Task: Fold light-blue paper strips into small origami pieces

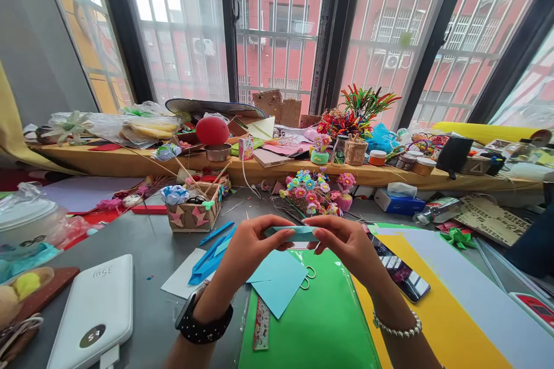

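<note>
Light-blue paper [301,237], already folded narrow, is pinched between my left hand [255,243] and right hand [348,240] above the green folder [324,323]; flat blue sheets [280,283] on the folder lie unfolded, folded blue pieces [211,259] left of it.

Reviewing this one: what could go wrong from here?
1. The left hand and right hand pinch the folded blue paper at its two ends; an uneven grip might skew its fold.
2. What look like scissor handles poke out beside the light-blue sheet; lifting that sheet could drag them along.
3. The phone lies close to the right forearm, so a sideways sweep might nudge it.
</note>
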`<state>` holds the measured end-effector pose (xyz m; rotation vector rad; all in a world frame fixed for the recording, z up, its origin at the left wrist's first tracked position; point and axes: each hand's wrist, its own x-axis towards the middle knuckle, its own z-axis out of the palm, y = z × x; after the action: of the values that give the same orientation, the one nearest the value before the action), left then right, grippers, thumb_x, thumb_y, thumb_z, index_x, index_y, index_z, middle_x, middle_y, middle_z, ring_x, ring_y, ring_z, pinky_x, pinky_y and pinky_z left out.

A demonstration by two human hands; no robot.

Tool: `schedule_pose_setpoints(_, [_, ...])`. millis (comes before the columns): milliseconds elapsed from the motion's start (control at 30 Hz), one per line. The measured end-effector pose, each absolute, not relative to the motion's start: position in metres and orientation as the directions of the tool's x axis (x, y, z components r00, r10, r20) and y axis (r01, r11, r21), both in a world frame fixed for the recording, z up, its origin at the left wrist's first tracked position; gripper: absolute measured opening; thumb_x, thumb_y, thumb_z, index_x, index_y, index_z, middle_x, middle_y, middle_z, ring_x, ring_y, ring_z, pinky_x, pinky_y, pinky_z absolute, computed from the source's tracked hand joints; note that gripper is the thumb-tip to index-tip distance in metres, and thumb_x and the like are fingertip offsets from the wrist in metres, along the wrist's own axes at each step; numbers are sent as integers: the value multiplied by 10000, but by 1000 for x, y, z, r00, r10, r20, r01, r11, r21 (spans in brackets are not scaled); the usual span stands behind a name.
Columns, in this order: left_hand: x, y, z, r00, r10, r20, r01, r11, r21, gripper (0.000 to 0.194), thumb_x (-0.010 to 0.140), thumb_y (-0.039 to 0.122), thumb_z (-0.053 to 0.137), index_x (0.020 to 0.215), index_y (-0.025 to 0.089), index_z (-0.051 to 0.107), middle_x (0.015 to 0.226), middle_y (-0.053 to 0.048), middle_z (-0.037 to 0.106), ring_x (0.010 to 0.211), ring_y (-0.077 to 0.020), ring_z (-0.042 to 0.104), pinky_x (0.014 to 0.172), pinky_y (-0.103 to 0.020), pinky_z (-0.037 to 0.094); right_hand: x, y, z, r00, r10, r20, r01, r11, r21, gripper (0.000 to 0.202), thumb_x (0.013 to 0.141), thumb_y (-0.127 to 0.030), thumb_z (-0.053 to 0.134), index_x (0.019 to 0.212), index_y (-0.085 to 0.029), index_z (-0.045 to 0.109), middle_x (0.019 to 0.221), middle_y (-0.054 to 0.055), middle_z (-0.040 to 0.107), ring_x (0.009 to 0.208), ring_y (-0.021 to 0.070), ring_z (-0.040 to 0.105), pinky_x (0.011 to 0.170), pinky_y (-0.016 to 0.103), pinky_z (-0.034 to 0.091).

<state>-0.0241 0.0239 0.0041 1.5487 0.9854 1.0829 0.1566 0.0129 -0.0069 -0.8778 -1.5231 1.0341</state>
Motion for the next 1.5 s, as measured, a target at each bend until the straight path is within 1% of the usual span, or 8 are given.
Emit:
schedule_pose_setpoints(100, [-22,22,6,286,941,181,102,-218,971,171,658,275,660,780,156,671,656,8,670,594,-107,617,558,-169,494,155,14,-8,-154,933,327,42,336,-941,236,705,-349,622,802,-138,666,617,26,662,540,142,634,502,240,513])
schedule_pose_setpoints(400, [-21,21,7,280,943,182,102,-218,971,157,658,262,653,767,150,669,631,-4,669,592,-134,624,556,-208,503,153,13,-8,-116,941,318,55,326,-944,196,698,-318,636,787,-146,669,611,15,662,529,137,630,506,240,503])
schedule_pose_setpoints(533, [-20,22,4,275,945,178,98,-212,972,155,661,258,650,770,148,665,631,2,665,593,-126,621,556,-196,496,152,13,-8,-117,941,318,49,326,-944,184,695,-308,639,782,-149,669,613,12,663,524,134,629,496,231,500])
schedule_pose_setpoints(800, [-20,24,3,275,945,175,193,-233,953,275,677,365,628,845,147,646,753,-34,665,674,-166,636,619,-248,506,150,10,-7,-67,935,348,91,354,-931,163,710,-295,623,789,-159,666,667,24,678,576,158,650,523,251,527])
schedule_pose_setpoints(900, [-18,22,5,276,950,144,140,-188,972,271,677,364,631,827,139,640,796,-36,659,700,-170,647,650,-246,511,150,11,-8,-73,929,362,109,368,-923,150,714,-290,620,788,-168,665,666,27,683,584,159,649,533,256,536])
schedule_pose_setpoints(1033, [-14,22,3,239,958,158,91,-185,979,221,668,334,642,760,133,646,734,-23,661,653,-160,647,623,-230,518,150,12,-10,-88,921,380,133,389,-912,142,714,-284,623,796,-177,666,710,35,689,604,157,648,556,259,540])
schedule_pose_setpoints(1367, [-14,23,1,192,958,214,127,-240,962,174,669,312,635,717,147,656,650,-14,669,605,-160,643,584,-232,514,149,13,-10,-78,922,380,130,387,-913,149,706,-291,619,790,-179,671,699,35,688,583,164,642,539,271,531])
schedule_pose_setpoints(1500, [-12,22,1,186,954,236,143,-264,954,148,671,285,636,711,143,647,639,-8,660,604,-152,637,564,-216,508,149,13,-10,-84,919,386,170,395,-903,163,728,-301,599,802,-169,659,713,39,676,601,158,630,552,261,516])
